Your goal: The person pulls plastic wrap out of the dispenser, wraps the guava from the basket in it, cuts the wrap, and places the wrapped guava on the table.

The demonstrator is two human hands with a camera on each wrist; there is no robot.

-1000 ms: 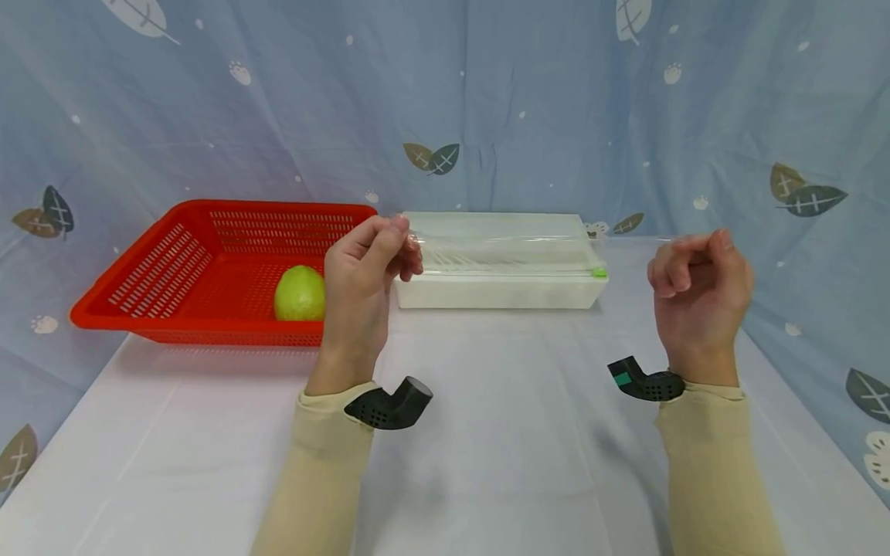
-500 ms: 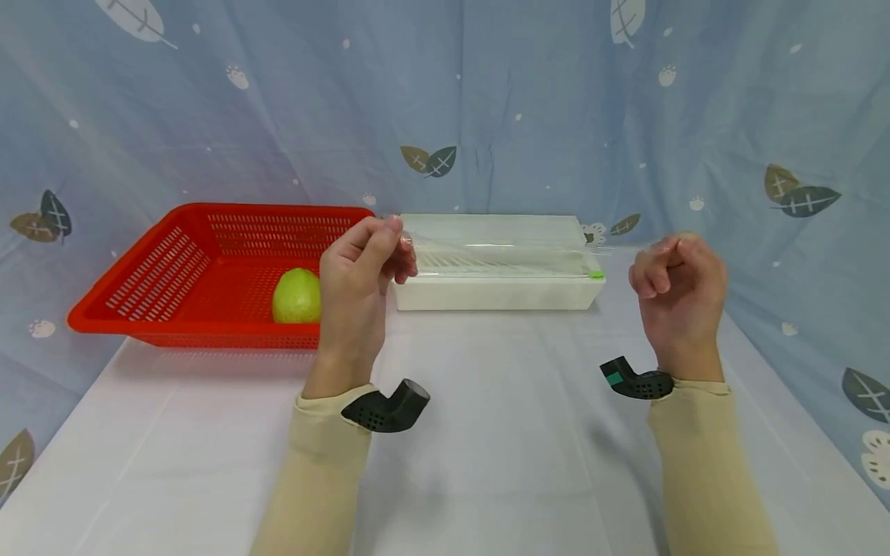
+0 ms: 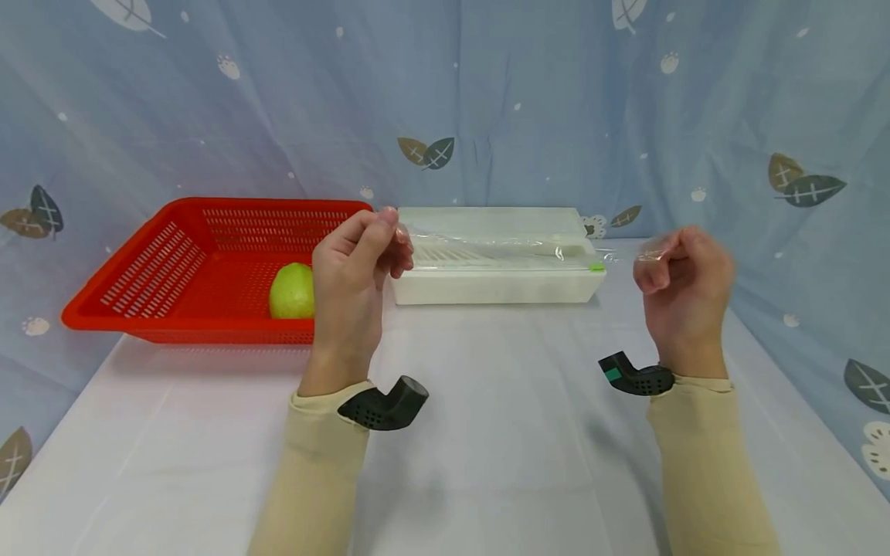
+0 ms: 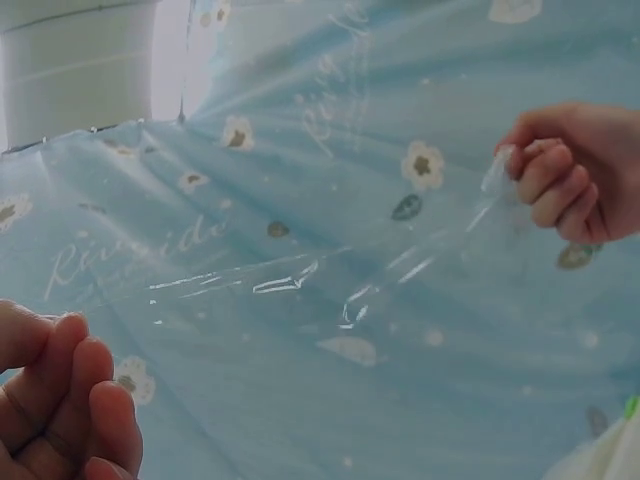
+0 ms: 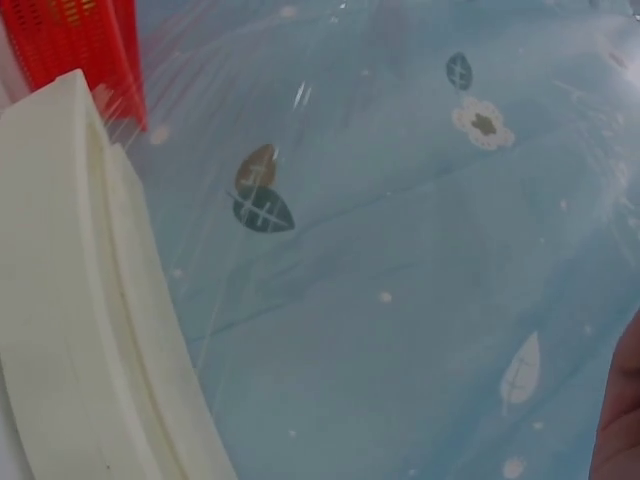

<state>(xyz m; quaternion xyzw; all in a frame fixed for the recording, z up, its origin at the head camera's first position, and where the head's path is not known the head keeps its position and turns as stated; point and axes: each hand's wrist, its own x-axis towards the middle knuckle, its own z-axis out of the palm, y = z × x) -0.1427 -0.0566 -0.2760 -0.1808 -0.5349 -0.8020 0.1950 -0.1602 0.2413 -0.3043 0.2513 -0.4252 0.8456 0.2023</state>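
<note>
A clear sheet of plastic wrap [image 4: 290,280] hangs between my two hands, its glossy upper edge sagging in the left wrist view. My left hand [image 3: 351,289] pinches one end between thumb and fingers. The other end is in my right hand [image 3: 684,297], with curled fingers and film bunched over the fingertips. Behind the film lies a long white wrap dispenser box [image 3: 497,289], its raised lid at the back and a small green slider [image 3: 596,267] at its right end. In the right wrist view only an edge of my right hand [image 5: 622,410] shows.
To the left stands a red plastic basket [image 3: 188,337] holding a round green fruit [image 3: 292,292], partly hidden behind my left wrist. A white cloth covers the table [image 3: 487,432]. A blue patterned curtain [image 3: 542,100] closes off the back and sides.
My right hand has moved somewhat left, toward my left hand. The film, stretched nearly straight a second ago, now sags and wrinkles. My left hand has shifted only slightly.
</note>
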